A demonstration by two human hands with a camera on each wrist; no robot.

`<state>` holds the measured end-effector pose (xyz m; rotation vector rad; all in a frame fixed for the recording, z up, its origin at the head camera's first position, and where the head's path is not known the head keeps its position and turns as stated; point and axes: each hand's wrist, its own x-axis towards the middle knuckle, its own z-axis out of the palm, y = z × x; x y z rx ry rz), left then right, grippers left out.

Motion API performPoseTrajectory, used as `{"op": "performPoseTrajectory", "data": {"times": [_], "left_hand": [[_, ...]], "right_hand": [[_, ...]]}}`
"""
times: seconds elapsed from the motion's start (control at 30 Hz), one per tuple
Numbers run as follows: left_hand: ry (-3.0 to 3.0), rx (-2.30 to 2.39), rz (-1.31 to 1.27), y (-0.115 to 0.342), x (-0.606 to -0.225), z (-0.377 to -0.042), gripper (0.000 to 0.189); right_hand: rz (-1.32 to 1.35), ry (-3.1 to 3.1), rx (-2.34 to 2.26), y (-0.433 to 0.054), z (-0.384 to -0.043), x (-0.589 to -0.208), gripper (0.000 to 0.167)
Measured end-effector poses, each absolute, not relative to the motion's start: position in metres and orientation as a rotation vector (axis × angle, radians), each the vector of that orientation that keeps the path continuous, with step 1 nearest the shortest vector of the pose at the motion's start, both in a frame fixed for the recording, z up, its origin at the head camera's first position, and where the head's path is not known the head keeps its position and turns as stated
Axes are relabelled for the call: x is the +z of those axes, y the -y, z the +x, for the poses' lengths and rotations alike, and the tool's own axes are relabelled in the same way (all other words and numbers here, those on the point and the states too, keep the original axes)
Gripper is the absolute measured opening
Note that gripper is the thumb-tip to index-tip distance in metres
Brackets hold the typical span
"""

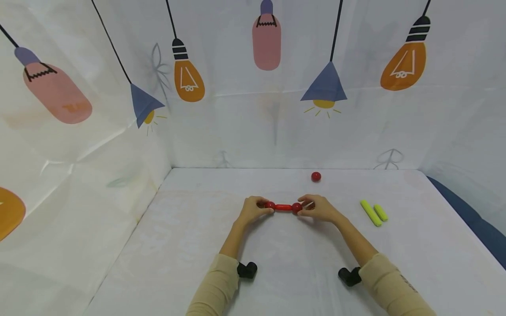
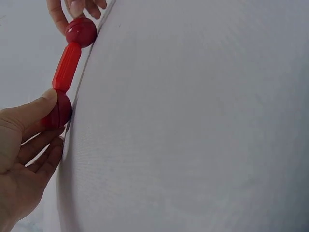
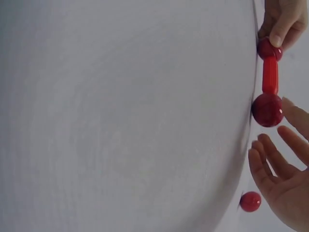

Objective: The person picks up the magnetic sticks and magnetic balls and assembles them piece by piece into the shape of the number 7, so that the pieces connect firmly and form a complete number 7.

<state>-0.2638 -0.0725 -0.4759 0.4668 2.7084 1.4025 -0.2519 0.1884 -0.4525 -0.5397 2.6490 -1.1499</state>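
A red rod (image 1: pixel 283 207) lies between two glossy red balls, joining them in a dumbbell shape close over the white table. My left hand (image 1: pixel 252 210) pinches the left ball (image 2: pixel 59 110) between thumb and fingers. At the other end, the right ball (image 3: pixel 268 110) sits beside my right hand (image 1: pixel 319 208). In the right wrist view, that hand's fingers are spread and relaxed, with a fingertip right at the ball's edge and none curled round it.
A loose red ball (image 1: pixel 316 176) lies near the table's back edge. Two yellow-green sticks (image 1: pixel 370 213), one longer than the other, lie to the right. White sheets with printed lamps (image 1: pixel 324 83) hang behind and at the sides of the table (image 1: pixel 189 245).
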Motion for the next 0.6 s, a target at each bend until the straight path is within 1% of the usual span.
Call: {"op": "performPoseTrajectory", "data": {"times": [0.27, 0.47, 0.6], "left_hand": [[-2.725, 1.369, 0.470, 0.072, -0.475, -0.265, 0.034], [-2.728, 1.359, 0.466, 0.072, -0.474, -0.264, 0.034], [-2.714, 1.369, 0.467, 0.073, -0.474, -0.265, 0.035]], "right_hand": [[-0.547, -2.767, -1.161, -0.224, -0.247, -0.445, 0.045], [-0.433, -2.909, -1.114, -0.255, -0.238, -0.441, 0.043], [-0.396, -3.019, -1.076, -0.276, -0.230, -0.440, 0.038]]}}
